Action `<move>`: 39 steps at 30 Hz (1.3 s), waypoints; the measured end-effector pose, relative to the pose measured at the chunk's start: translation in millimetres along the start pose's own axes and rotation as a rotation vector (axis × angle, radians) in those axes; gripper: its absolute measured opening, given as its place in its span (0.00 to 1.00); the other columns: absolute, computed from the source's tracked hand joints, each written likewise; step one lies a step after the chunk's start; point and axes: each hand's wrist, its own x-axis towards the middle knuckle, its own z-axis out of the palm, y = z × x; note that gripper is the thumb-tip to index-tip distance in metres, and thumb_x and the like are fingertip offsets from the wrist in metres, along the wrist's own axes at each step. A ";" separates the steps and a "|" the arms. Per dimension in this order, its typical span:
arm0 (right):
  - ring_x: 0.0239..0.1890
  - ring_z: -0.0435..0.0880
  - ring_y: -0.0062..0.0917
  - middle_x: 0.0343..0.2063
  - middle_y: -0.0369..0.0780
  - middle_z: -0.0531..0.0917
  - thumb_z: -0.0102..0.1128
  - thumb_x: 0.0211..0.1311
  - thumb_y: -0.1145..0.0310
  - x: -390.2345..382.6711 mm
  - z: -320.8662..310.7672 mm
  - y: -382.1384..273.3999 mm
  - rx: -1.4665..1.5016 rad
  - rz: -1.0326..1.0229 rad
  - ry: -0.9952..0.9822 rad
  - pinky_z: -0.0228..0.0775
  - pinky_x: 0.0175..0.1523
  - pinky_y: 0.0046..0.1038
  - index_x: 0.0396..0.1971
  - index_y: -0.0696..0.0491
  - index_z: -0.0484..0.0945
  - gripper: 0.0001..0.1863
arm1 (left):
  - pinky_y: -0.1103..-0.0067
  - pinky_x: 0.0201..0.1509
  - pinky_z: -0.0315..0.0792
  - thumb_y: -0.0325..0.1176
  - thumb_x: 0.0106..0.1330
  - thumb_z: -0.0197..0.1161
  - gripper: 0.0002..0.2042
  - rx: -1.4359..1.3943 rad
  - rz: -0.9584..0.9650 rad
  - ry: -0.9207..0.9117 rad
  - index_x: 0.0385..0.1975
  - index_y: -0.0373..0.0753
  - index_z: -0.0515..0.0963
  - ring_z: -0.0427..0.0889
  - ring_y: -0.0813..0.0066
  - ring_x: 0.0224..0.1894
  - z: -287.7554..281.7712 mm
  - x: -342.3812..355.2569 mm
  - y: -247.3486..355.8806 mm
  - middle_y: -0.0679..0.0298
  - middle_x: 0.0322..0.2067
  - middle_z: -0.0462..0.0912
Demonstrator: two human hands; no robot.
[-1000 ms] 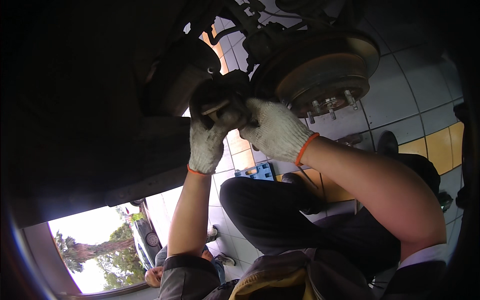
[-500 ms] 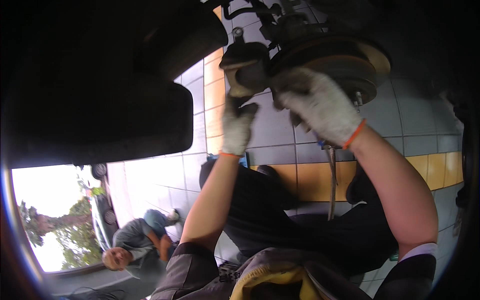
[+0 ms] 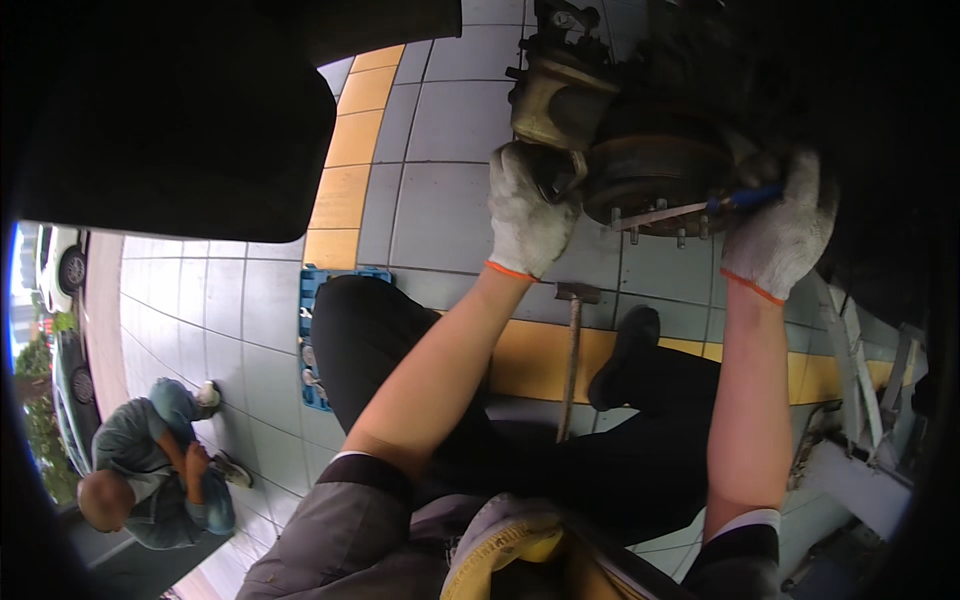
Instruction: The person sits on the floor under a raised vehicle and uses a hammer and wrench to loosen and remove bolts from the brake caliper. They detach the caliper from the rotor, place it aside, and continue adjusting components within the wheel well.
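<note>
A brake caliper (image 3: 565,100) sits at the left side of a rusty brake disc (image 3: 655,150), whose hub has several studs pointing toward me. Wearing a white knit glove, my left hand (image 3: 530,215) is closed on the near end of the caliper, around a dark part whose shape is partly hidden. My right hand (image 3: 785,230), gloved too, grips a screwdriver (image 3: 745,198) by its blue handle at the disc's right. The screwdriver's long blade points left across the hub studs; whether it touches them I cannot tell.
A hammer (image 3: 573,350) stands or leans between my legs. Left of my knee lies a blue tool case (image 3: 315,390). Grey metal stands (image 3: 850,350) are on the right. A dark body panel (image 3: 170,130) hangs at upper left. Another person (image 3: 165,460) crouches at far left.
My right hand has moved from beside the caliper to the disc's right, where the screwdriver now shows clearly. My left hand has come up against the caliper. The view has shifted.
</note>
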 end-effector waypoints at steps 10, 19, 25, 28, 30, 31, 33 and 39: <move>0.52 0.82 0.35 0.52 0.48 0.81 0.60 0.74 0.58 4.4 35.7 43.7 -0.167 -0.583 0.105 0.73 0.63 0.28 0.62 0.66 0.71 0.29 | 0.69 0.55 0.79 0.29 0.55 0.78 0.29 -0.085 -0.108 -0.117 0.56 0.36 0.72 0.82 0.64 0.47 -13.9 -3.6 5.3 0.57 0.50 0.78; 0.49 0.81 0.28 0.49 0.47 0.77 0.82 0.57 0.62 -32.1 -12.1 9.4 -0.310 -0.284 -0.134 0.81 0.50 0.28 0.58 0.62 0.67 0.37 | 0.71 0.53 0.79 0.22 0.61 0.71 0.17 -0.208 -0.086 -0.075 0.49 0.35 0.77 0.86 0.65 0.45 -15.4 1.0 -3.8 0.58 0.45 0.82; 0.47 0.81 0.26 0.47 0.45 0.76 0.82 0.57 0.67 -49.8 -21.9 20.4 -0.456 -0.240 -0.037 0.81 0.52 0.28 0.52 0.59 0.68 0.31 | 0.70 0.51 0.81 0.23 0.62 0.70 0.14 -0.118 -0.096 -0.077 0.47 0.34 0.78 0.88 0.65 0.44 -17.3 5.1 0.2 0.57 0.43 0.85; 0.46 0.80 0.26 0.47 0.44 0.76 0.82 0.56 0.66 -58.3 -23.9 27.9 -0.353 -0.282 -0.011 0.80 0.52 0.28 0.50 0.58 0.69 0.30 | 0.70 0.51 0.81 0.24 0.62 0.71 0.15 -0.107 -0.093 -0.068 0.47 0.34 0.78 0.89 0.64 0.44 -17.1 4.7 -0.2 0.56 0.42 0.87; 0.46 0.80 0.26 0.46 0.43 0.76 0.82 0.56 0.65 -61.8 -21.3 29.4 -0.269 -0.243 0.011 0.79 0.52 0.28 0.49 0.58 0.70 0.30 | 0.70 0.51 0.81 0.25 0.62 0.71 0.15 -0.111 -0.078 -0.071 0.48 0.33 0.78 0.89 0.62 0.45 -18.0 6.6 -3.1 0.56 0.41 0.87; 0.46 0.80 0.26 0.46 0.42 0.76 0.82 0.56 0.64 -62.6 -18.6 28.5 -0.226 -0.235 -0.015 0.78 0.52 0.28 0.49 0.58 0.71 0.30 | 0.69 0.51 0.81 0.25 0.62 0.72 0.16 -0.124 -0.068 -0.074 0.48 0.34 0.78 0.89 0.61 0.45 -18.6 8.1 -5.3 0.56 0.41 0.87; 0.45 0.81 0.26 0.46 0.43 0.78 0.82 0.56 0.63 -56.1 -12.2 23.4 -0.385 -0.297 0.005 0.78 0.50 0.28 0.48 0.58 0.72 0.29 | 0.68 0.52 0.81 0.26 0.61 0.72 0.17 -0.093 -0.038 -0.109 0.49 0.34 0.78 0.89 0.59 0.45 -21.3 13.5 -11.2 0.55 0.42 0.86; 0.40 0.85 0.25 0.37 0.43 0.85 0.82 0.56 0.60 -21.2 -11.7 -3.6 -0.660 -0.310 -0.187 0.79 0.48 0.26 0.44 0.59 0.75 0.27 | 0.62 0.47 0.81 0.29 0.59 0.74 0.19 0.031 0.130 -0.124 0.48 0.37 0.77 0.85 0.52 0.44 -23.0 18.0 -19.6 0.53 0.44 0.80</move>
